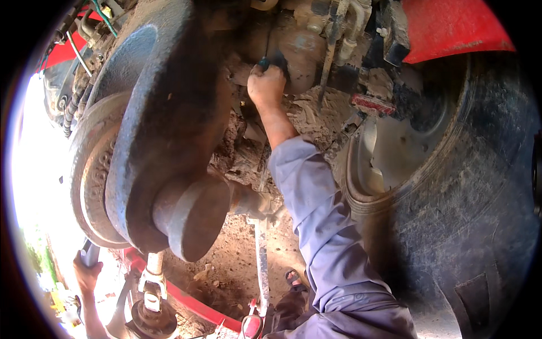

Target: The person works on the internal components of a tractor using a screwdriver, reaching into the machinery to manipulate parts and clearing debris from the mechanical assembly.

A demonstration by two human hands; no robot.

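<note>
My right hand [266, 87] is closed round the dark teal handle of a screwdriver [263, 62]. Its thin shaft points up among mud-caked machine parts [305, 48]; where the tip ends is hidden in shadow. The sleeved right forearm reaches up between a large tyre [474, 186] and a heavy blue-grey metal arm [132, 135]. At the lower left, my left hand [87, 274] is wrapped round a grey bar [90, 253], just below a round cast disc [93, 169]. Glare washes out part of that side.
A thick round pin [200, 220] juts from the metal arm. Below it are a jointed shaft [152, 288] and a curved red bar [197, 305]. A red fender [457, 28] overhangs the tyre at the upper right. A sandalled foot [293, 277] stands on the dirt ground.
</note>
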